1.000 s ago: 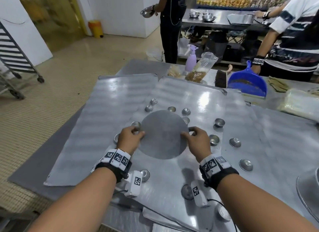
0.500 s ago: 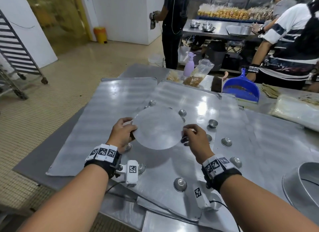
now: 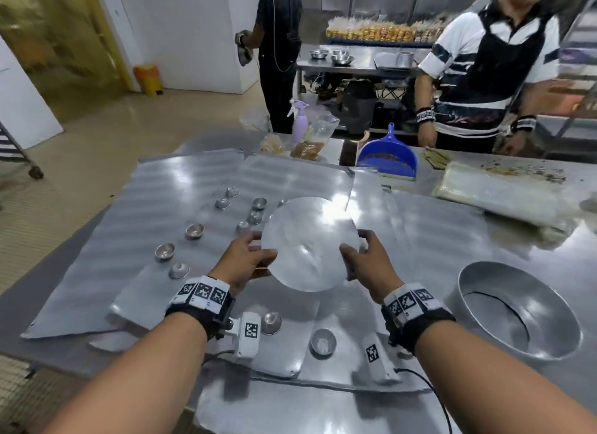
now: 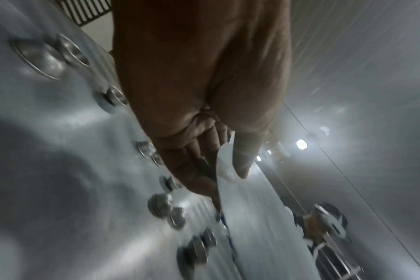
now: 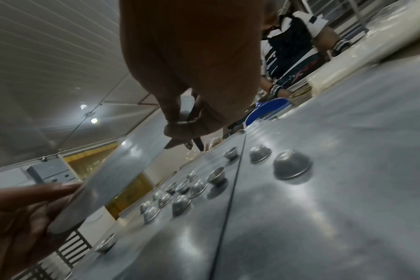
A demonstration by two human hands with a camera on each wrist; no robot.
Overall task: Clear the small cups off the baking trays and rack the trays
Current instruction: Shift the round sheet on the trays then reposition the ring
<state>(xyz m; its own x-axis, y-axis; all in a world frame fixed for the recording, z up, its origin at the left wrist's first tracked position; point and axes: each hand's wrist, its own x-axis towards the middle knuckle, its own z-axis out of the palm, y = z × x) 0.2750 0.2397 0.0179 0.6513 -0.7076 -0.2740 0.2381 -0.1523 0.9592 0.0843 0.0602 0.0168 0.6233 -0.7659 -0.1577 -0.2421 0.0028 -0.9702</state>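
Observation:
I hold a flat round metal disc (image 3: 307, 243) above the baking trays (image 3: 129, 223), tilted toward me. My left hand (image 3: 258, 252) pinches its left edge and my right hand (image 3: 355, 249) pinches its right edge. Several small metal cups (image 3: 194, 230) lie scattered on the trays left of the disc, some upturned, and two more cups (image 3: 323, 340) lie near my wrists. In the left wrist view the left hand (image 4: 223, 178) clamps the disc (image 4: 252, 217) with thumb on top, cups (image 4: 161, 204) below. In the right wrist view the right hand (image 5: 180, 140) grips the disc (image 5: 122, 170) over the cups (image 5: 291, 166).
A large round metal pan (image 3: 549, 291) sits on the table at my right. A blue dustpan (image 3: 387, 157), a purple spray bottle (image 3: 298, 123) and a wrapped sheet (image 3: 500, 194) lie at the far side. Two people (image 3: 478, 71) stand beyond. A wheeled rack (image 3: 13, 149) is far left.
The disc lay flat on the tray among the cups; both hands have lifted it and carried it to the right. The cups it covered now show.

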